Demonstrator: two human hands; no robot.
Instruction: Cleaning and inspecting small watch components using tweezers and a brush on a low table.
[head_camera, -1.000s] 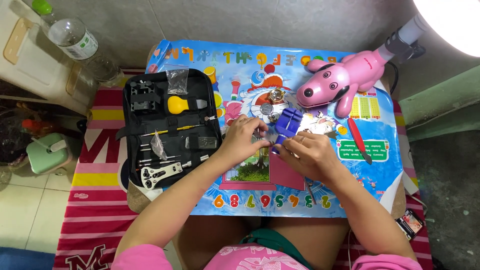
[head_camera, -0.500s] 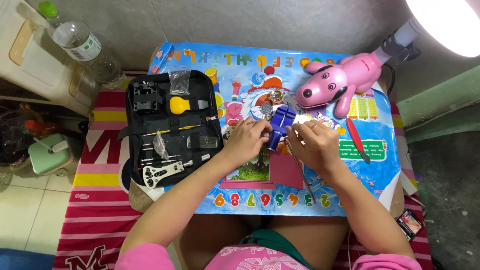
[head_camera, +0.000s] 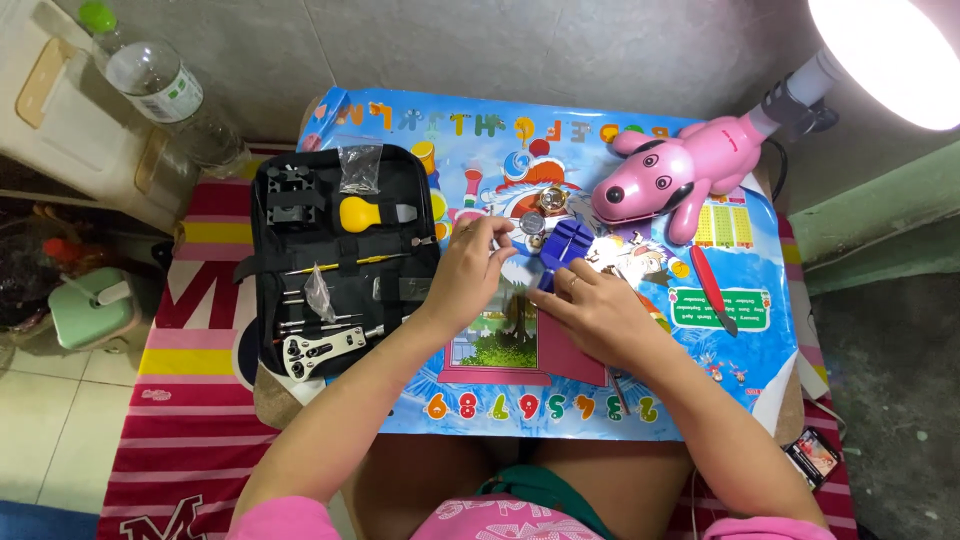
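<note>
Blue watch tool (head_camera: 562, 246) at middle of worktop (head_camera: 620, 420) on colourful alphabet mat (head_camera: 400, 120), just below small round metal watch parts (head_camera: 540, 208). Right hand (head_camera: 600, 312) curled over tool's lower end, gripping it. Left hand (head_camera: 468, 270) beside it, fingertips pinched near tool's top; pinched item too small to tell. Open black tool case (head_camera: 340, 255) left, pink dog lamp (head_camera: 680, 175) upper right, red pen (head_camera: 712, 290) right.
</note>
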